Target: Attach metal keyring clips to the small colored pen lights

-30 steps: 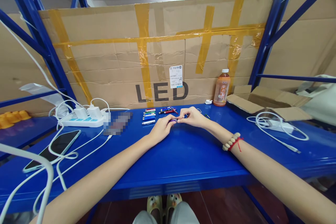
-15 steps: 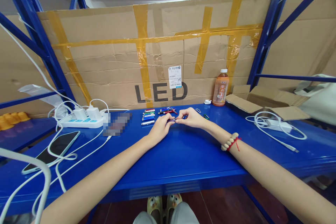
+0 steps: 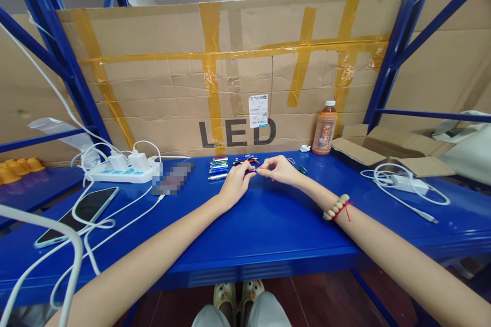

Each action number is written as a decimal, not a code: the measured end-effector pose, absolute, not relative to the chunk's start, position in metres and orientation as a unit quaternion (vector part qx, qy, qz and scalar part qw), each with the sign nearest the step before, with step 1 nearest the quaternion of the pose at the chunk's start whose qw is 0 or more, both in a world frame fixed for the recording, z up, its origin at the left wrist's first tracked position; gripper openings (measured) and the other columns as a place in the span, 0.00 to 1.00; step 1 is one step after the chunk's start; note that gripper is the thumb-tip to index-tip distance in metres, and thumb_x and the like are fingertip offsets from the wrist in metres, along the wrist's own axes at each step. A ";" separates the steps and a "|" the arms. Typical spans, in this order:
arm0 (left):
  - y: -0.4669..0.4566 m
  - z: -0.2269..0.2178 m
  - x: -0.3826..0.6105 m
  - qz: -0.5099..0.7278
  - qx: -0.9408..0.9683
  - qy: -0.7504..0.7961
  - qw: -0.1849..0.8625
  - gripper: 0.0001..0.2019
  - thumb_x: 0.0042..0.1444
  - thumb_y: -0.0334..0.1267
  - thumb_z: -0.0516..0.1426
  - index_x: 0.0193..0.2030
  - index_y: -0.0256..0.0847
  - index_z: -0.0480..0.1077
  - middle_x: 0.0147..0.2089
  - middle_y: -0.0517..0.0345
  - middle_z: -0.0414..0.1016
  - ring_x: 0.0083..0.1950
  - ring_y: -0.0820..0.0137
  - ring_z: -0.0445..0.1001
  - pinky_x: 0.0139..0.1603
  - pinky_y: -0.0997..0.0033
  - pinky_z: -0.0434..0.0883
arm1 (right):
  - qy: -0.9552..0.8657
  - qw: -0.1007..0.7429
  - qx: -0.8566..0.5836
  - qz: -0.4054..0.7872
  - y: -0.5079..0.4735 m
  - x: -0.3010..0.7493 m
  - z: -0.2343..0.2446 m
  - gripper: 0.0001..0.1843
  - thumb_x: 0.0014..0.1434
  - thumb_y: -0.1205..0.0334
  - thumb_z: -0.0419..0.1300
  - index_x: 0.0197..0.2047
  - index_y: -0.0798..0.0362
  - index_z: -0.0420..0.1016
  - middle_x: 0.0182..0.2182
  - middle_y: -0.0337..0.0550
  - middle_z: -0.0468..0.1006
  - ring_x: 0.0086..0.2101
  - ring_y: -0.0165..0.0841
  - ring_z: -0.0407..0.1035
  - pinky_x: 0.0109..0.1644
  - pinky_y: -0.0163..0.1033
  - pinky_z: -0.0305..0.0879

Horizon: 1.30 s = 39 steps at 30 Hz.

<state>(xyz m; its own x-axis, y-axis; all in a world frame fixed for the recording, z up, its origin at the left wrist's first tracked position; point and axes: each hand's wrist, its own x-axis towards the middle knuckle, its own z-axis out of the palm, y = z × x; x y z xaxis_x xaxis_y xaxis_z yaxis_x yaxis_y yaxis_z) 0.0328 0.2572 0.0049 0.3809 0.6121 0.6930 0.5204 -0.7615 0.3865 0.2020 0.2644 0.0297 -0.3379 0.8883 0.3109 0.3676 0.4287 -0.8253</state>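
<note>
My left hand and my right hand meet fingertip to fingertip just above the blue shelf. Both are closed in a pinch on a small purple-blue piece, mostly covered by the fingers, so its kind does not show. Left of my hands lies a row of short, slim metallic tubes in several colours. Behind my fingers is a second group of blue and red slim pieces, partly hidden. Right of my right hand rest a silver carabiner and a green carabiner.
A drink bottle stands at the back beside an open cardboard box. A white charger with cable lies at right. At left are a power strip, a phone and loose white cables. Cardboard backs the blue shelf.
The view has shifted slightly. My fingertips stay together on the small piece, with the left fingers drawn a little more over it.
</note>
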 end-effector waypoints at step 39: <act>0.254 0.011 0.038 0.440 0.807 0.380 0.105 0.11 0.59 0.36 0.44 0.41 0.40 0.65 0.26 0.61 0.65 0.28 0.74 0.66 0.33 0.75 0.62 | -0.797 0.440 -0.332 0.247 0.268 0.210 0.040 0.23 0.43 0.49 0.61 0.39 0.57 0.76 0.31 0.44 0.72 0.22 0.21 0.60 0.24 0.28 0.59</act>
<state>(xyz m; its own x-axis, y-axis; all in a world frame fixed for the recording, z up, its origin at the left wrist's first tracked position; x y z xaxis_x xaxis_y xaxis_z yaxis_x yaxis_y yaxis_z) 0.0379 0.2538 0.0105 0.3246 0.7056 0.6299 0.5208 -0.6892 0.5037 0.2102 0.2681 0.0400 -0.3916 0.7472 0.5370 0.3124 0.6569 -0.6862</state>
